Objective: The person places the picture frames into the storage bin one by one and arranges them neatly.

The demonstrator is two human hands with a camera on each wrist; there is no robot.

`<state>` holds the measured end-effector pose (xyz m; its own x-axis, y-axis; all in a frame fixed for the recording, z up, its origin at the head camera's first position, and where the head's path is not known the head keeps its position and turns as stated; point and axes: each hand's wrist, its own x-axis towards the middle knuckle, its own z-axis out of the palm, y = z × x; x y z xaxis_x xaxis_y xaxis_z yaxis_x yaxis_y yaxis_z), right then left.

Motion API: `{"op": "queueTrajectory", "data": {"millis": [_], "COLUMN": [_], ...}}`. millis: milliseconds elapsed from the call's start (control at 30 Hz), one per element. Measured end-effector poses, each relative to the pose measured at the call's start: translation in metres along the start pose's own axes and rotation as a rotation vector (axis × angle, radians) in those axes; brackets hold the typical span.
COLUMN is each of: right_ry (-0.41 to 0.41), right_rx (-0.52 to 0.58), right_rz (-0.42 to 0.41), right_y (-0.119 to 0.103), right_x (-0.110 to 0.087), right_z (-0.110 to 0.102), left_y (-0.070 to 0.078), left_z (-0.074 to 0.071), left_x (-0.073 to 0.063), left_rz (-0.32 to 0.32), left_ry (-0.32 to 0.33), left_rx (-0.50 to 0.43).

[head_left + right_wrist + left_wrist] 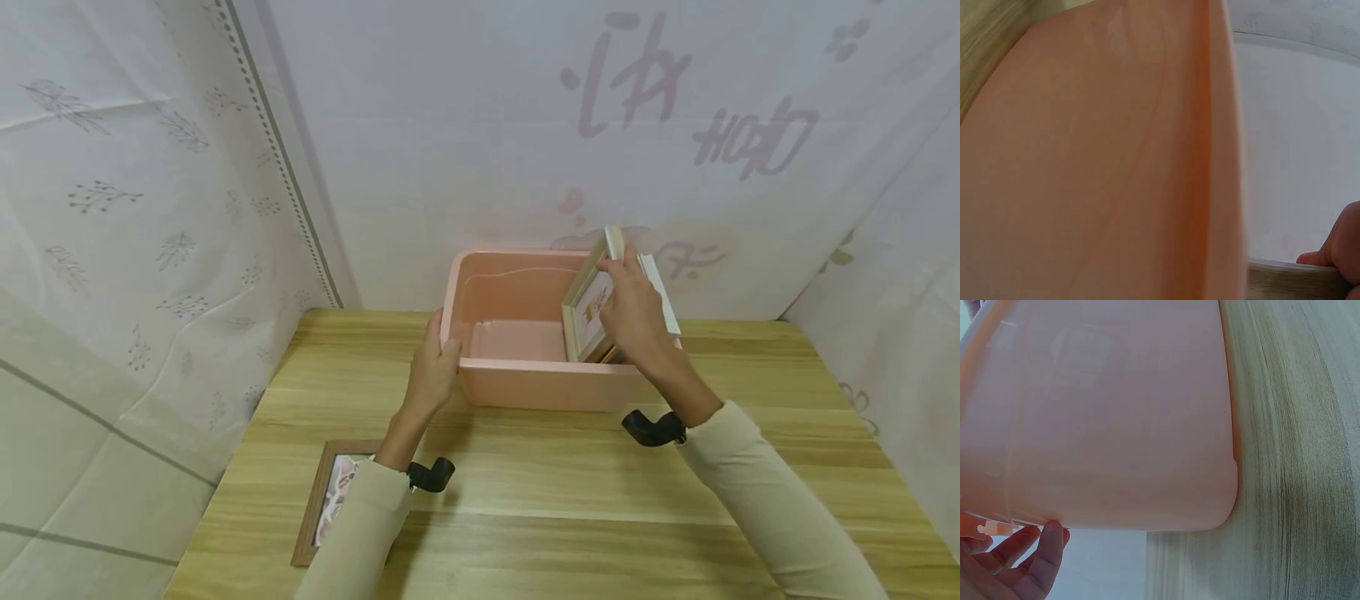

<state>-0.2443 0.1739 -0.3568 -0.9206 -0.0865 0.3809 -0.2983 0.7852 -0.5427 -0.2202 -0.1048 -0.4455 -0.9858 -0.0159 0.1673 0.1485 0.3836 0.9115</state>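
A pink plastic bin point(551, 387) stands on the table near the back wall. My left hand point(433, 367) grips its left rim; in the left wrist view the fingers point(1047, 556) curl against the bin's side. Inside the bin's right end, a light-wood picture frame point(572, 333) leans at a tilt, and my right hand point(637, 312) holds it by its upper right side. Behind that hand rises a white-edged flat piece point(660, 292), partly covered. In the right wrist view the thumb point(1316, 257) touches the frame's wooden edge point(1291, 282).
A brown picture frame point(311, 508) lies on the table at the front left, partly under my left forearm. Patterned white cloth point(450, 150) hangs behind and at both sides of the wooden table point(562, 492). Each wrist carries a black mount point(652, 428).
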Motion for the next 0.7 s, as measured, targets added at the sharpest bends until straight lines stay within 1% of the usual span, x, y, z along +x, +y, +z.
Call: {"op": "queueTrajectory", "data": {"millis": [133, 233, 300, 367, 433, 700], "right_ry": [-0.08, -0.152, -0.179, -0.187, -0.182, -0.152], "right_rx": [-0.102, -0.22, -0.295, -0.363, -0.403, -0.477], "right_rz": [-0.015, -0.036, -0.054, -0.079, -0.099, -0.143], "right_y": [0.004, 0.007, 0.008, 0.009, 0.009, 0.009], "right_x": [-0.002, -0.003, -0.005, -0.006, -0.006, -0.005], "right_z": [0.007, 0.013, 0.016, 0.018, 0.019, 0.024], "left_y": [0.0, 0.001, 0.001, 0.002, 0.002, 0.001], "left_z": [0.001, 0.001, 0.001, 0.001, 0.0, 0.0], "left_x": [0.0, 0.0, 0.0, 0.0, -0.001, 0.0], "left_rz": [-0.005, -0.007, -0.009, -0.01, -0.014, -0.012], "left_ry": [0.001, 0.003, 0.003, 0.002, 0.003, 0.002], "left_rx": [0.008, 0.007, 0.004, 0.001, -0.001, 0.004]}}
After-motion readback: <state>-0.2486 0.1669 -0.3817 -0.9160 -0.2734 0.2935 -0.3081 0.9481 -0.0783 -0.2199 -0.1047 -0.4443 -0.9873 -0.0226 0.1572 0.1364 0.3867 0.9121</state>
